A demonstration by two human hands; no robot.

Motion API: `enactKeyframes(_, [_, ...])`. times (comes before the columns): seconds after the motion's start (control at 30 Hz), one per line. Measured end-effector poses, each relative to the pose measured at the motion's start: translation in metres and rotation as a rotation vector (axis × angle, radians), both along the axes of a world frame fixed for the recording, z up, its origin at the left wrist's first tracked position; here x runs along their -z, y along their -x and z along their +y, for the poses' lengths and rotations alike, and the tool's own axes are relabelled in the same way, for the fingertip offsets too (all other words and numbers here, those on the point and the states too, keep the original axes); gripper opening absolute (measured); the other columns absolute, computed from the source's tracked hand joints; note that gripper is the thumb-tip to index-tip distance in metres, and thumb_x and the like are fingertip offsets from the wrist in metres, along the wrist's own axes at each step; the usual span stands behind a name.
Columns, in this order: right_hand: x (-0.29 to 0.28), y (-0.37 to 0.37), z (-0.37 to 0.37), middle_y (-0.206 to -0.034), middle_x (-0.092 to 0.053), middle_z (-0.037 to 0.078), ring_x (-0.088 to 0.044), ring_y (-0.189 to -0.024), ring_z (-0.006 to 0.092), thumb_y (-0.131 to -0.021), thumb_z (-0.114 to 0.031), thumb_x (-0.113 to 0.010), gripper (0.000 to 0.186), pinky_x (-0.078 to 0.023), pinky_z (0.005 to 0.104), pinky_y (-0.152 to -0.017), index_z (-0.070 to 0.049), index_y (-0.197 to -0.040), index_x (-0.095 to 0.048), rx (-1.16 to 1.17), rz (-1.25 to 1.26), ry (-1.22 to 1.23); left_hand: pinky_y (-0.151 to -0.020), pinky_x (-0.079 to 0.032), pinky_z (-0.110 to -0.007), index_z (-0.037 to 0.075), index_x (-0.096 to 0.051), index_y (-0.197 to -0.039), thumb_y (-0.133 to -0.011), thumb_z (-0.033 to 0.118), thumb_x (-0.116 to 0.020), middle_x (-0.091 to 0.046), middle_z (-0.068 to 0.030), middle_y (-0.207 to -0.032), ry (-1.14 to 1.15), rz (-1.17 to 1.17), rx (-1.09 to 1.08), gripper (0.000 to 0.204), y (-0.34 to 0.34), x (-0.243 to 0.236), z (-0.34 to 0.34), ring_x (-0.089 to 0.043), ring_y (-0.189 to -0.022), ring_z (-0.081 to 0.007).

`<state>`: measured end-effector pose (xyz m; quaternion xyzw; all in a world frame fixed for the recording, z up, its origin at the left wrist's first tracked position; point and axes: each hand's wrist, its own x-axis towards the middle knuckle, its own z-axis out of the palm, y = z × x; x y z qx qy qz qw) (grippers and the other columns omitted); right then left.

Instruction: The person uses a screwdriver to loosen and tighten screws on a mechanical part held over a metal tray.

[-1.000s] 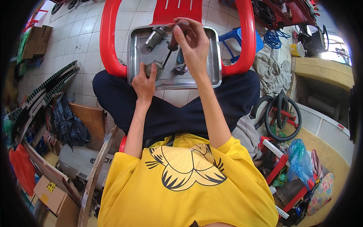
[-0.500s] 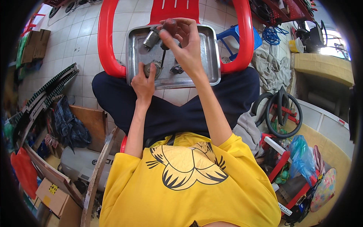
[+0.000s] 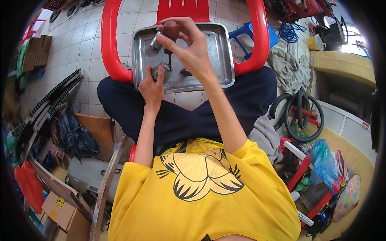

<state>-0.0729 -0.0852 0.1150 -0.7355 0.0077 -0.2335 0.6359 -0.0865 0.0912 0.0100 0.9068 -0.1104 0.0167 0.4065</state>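
A screwdriver (image 3: 170,31) stands over the left part of a metal tray (image 3: 217,52), its dark red handle on the far side and its dark shaft running back toward the person, so its long axis lies nearly straight away from the body. The tip end is at the right edge of a round metal part (image 3: 161,73); whether it touches cannot be made out. The round part sits in the near left of the tray, one broad, disc-like face turned up. Dark lettering marks a grey tank (image 3: 92,176) at lower left, partly cut off by a wooden board (image 3: 105,188); a white bar (image 3: 304,218) at lower right also carries print, and a yellow label shows on a cardboard box (image 3: 58,213). The right hand (image 3: 191,48) has its grip closed around the handle, thumb on the near side and fingers curled over the far end. The left hand's (image 3: 151,85) grip is parted just as wide as the round part, thumb and forefinger spread across it. A metal cylinder (image 3: 155,44) lies partly hidden beyond the handle.
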Motion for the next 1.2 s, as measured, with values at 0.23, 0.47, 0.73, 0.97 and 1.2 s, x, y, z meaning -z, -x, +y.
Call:
enactKeyframes(0.23, [0.002,-0.002,0.014,-0.117,-0.064,0.008,-0.065,-0.11,0.0172,-0.09,-0.018,-0.081,0.039,-0.054,0.0338,-0.092,-0.008,-0.124,-0.065,0.017,0.007,-0.476,-0.062,-0.048,-0.05,0.003,-0.06,-0.106,-0.103,0.043,-0.059,-0.065,-0.0236,-0.072,0.047,0.027,-0.018,0.04,0.0,0.002,0.0,-0.067,-0.073,-0.0463])
enactKeyframes(0.47, [0.01,-0.003,0.003,-0.113,-0.064,0.009,-0.065,-0.099,0.0121,-0.087,-0.016,-0.085,0.052,-0.053,0.029,-0.086,-0.001,-0.123,-0.05,0.104,-0.008,0.084,-0.063,-0.048,-0.05,0.003,-0.059,-0.103,-0.103,0.044,-0.058,-0.066,-0.0248,-0.073,0.035,0.013,-0.018,0.04,0.0,-0.002,-0.002,-0.068,-0.076,-0.0468])
enactKeyframes(0.73, [0.001,-0.001,0.01,-0.104,-0.064,0.01,-0.064,-0.094,0.0111,-0.083,-0.016,-0.089,0.067,-0.054,0.0286,-0.088,-0.003,-0.115,-0.032,-0.03,0.034,-0.521,-0.063,-0.046,-0.051,0.004,-0.057,-0.101,-0.104,0.042,-0.057,-0.064,-0.025,-0.072,0.042,0.028,-0.027,0.039,0.0,0.0,-0.003,-0.066,-0.074,-0.0477])
enactKeyframes(0.97, [0.014,-0.006,0.011,-0.103,-0.061,0.005,-0.063,-0.099,0.0123,-0.081,-0.022,-0.09,0.056,-0.054,0.0294,-0.089,-0.002,-0.115,-0.052,0.01,-0.076,-0.292,-0.064,-0.047,-0.05,0.004,-0.057,-0.104,-0.104,0.042,-0.058,-0.063,-0.0248,-0.073,0.036,0.014,-0.013,0.039,0.002,-0.002,-0.003,-0.065,-0.074,-0.0478])
enactKeyframes(1.2, [-0.002,-0.001,0.012,-0.105,-0.068,0.005,-0.068,-0.097,0.0168,-0.087,-0.033,-0.084,0.055,-0.055,0.0308,-0.084,-0.007,-0.129,-0.062,0.052,-0.006,-0.175,-0.064,-0.047,-0.049,0.004,-0.056,-0.1,-0.103,0.044,-0.058,-0.063,-0.0237,-0.071,0.034,0.036,0.0,0.041,0.0,-0.001,-0.003,-0.065,-0.072,-0.0467])
